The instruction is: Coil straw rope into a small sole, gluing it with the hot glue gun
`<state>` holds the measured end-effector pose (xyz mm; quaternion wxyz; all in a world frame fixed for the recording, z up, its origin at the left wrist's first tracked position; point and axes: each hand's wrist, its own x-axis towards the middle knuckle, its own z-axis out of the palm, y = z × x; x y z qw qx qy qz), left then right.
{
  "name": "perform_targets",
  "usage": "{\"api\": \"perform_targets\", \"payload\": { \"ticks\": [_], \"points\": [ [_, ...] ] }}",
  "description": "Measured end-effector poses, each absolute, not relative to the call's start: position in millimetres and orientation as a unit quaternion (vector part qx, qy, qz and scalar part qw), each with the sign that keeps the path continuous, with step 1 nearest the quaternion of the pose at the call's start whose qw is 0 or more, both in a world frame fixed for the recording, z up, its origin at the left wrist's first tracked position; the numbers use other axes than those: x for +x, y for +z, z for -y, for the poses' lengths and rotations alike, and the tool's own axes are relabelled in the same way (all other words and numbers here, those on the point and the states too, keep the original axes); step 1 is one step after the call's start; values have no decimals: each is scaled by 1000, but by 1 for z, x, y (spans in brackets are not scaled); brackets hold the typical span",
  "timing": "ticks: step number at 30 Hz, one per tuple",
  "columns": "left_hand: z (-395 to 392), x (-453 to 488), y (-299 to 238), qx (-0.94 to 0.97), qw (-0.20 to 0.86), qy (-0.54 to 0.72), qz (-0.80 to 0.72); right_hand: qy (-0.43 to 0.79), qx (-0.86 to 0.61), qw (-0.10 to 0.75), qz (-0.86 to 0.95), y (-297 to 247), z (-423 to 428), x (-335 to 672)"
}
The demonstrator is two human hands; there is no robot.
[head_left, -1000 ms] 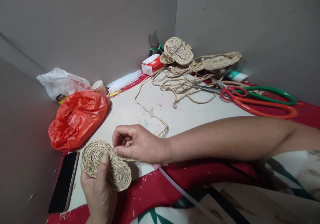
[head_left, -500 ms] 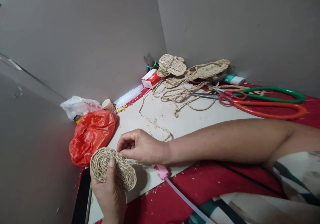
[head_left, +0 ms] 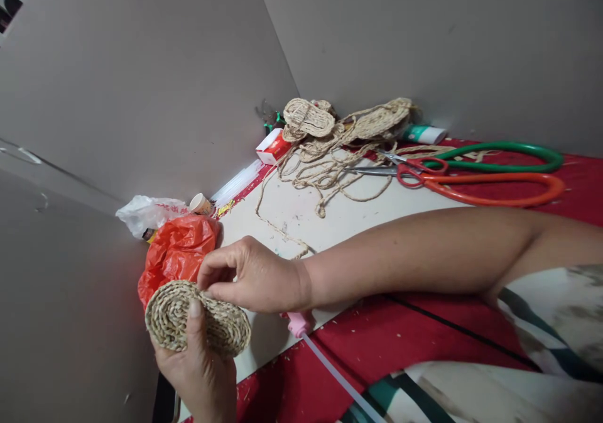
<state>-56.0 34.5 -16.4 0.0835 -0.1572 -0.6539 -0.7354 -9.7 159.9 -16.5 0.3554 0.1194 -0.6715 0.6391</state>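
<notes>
My left hand (head_left: 200, 369) grips a flat, oval coiled straw-rope mat (head_left: 223, 325) from below, its thumb lying across the front. Thumb and fingers of my right hand (head_left: 259, 278) pinch together at the mat's upper edge, on the straw rope there; the fingertips partly hide it. A length of straw rope (head_left: 282, 231) runs from behind my right wrist back to a tangled heap (head_left: 325, 171). Below that wrist lies a pink glue gun (head_left: 298, 324), partly covered, with a long translucent glue stick (head_left: 336, 376) coming out of it.
Large scissors with green and orange handles (head_left: 499, 189) and small red-handled scissors (head_left: 409, 175) lie at right. Oval woven pieces (head_left: 308, 118) sit by the back wall. A red plastic bag (head_left: 181, 247), paper cup (head_left: 201, 204) and dark phone-like slab (head_left: 164, 398) are at left.
Both hands and the mat have shifted slightly left, and the mat is turned a little. My right fingers have moved along its upper edge. The camera view has tilted slightly.
</notes>
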Motion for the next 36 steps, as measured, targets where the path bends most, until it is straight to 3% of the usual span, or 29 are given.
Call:
{"api": "perform_targets", "payload": {
  "ticks": [7, 13, 18, 23, 27, 36],
  "points": [
    [-40, -66, -27, -174, 77, -745, 639, 541, 125, 418, 719, -22, -162, -14],
    [-37, -81, -32, -161, 74, -762, 623, 610, 111, 315, 719, -22, -167, -20],
    [-36, -97, -40, -167, 50, -782, 598, 601, 117, 318, 724, -33, -165, -26],
    [-36, -109, -46, -158, 40, -790, 591, 715, 40, 243, 654, -50, -158, -40],
    [-35, -119, -50, -143, -18, -808, 571, 749, 9, 185, 637, -58, -156, -50],
    [-40, -138, -62, -195, -214, -815, 502, 726, -49, 278, 627, -45, -169, -59]
  ]
}}
